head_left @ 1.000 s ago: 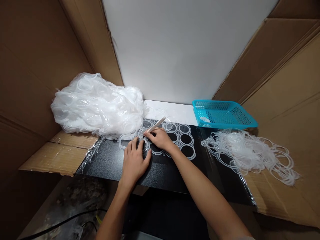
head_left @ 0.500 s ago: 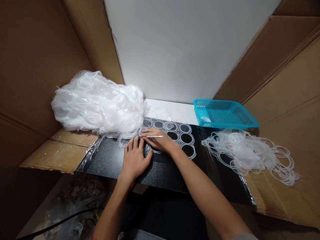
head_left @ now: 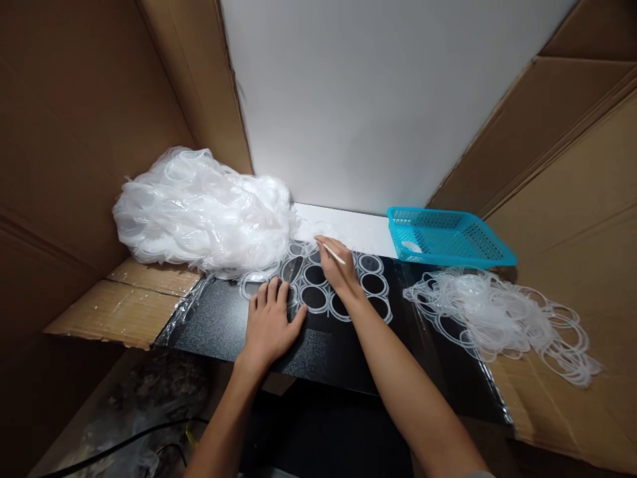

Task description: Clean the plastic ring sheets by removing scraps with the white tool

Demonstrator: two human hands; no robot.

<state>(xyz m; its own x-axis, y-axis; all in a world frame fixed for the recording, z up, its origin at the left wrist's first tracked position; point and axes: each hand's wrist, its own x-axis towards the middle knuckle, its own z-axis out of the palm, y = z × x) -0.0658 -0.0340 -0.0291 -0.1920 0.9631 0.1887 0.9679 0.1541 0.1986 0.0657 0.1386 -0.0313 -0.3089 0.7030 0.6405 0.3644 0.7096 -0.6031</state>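
Observation:
A clear plastic sheet of joined rings point(head_left: 329, 299) lies on the black work surface, which shows dark through the round openings. My left hand point(head_left: 271, 312) rests flat at the sheet's left side, fingers stretched out and the thumb apart. Over the sheet's far middle part, my right hand point(head_left: 339, 267) is closed around a thin white pen-like stick point(head_left: 334, 253). Its tip points toward the far edge, and whether anything is pinched at the fingertips is too small to tell.
At the left is a large heap of clear plastic ring sheets point(head_left: 209, 212). A blue basket point(head_left: 500, 255) at the back right holds a small pale piece. Tangled ring scraps point(head_left: 497, 318) lie before it. Cardboard point(head_left: 60, 166) and a white panel point(head_left: 383, 99) enclose the surface.
My right hand has moved right and away from my left hand, with the stick now tilted. More of the ring sheet shows between the hands. My left hand stays flat.

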